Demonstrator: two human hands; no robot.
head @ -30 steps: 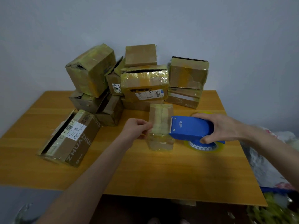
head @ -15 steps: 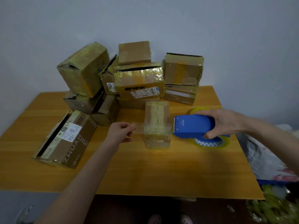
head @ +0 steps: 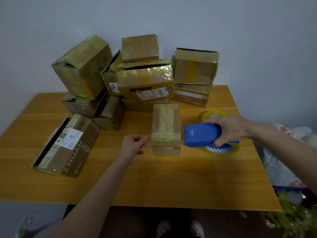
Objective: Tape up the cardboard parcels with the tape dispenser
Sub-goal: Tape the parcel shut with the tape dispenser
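Centrally, the left hand (head: 133,143) had its grip pinched on the clear tape end (head: 147,141), just left of the small parcel (head: 166,127) standing mid-frame on the tabletop (head: 154,182); the right hand (head: 228,129) had its grip curled round the blue tape dispenser (head: 200,134), just right of it.

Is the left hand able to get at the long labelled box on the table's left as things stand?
Probably, but not freely: the left hand pinches a tape end beside the small parcel. Nothing stands between it and the long labelled box, only bare table, so it would have to let go first.
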